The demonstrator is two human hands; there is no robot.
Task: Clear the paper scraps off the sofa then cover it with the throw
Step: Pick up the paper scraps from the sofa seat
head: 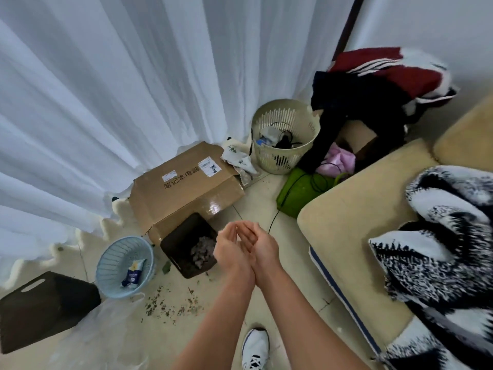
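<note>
My left hand (230,249) and my right hand (260,245) are held together, palms facing each other with fingers straight, just right of a dark brown bin (173,248). Grey paper scraps (202,252) lie in the bottom of that bin. Neither hand shows anything in it. The beige sofa (354,217) stands at the right, its near cushion bare. A black-and-white fuzzy throw (448,252) lies bunched on the sofa's right part.
A cardboard box (184,182) lies behind the bin. A light blue basket (125,265) and a dark box (45,308) stand at the left. A cream basket (285,134), clothes (373,89) and a green bag (301,190) crowd the corner. Crumbs litter the floor. My white shoe (254,348) is below.
</note>
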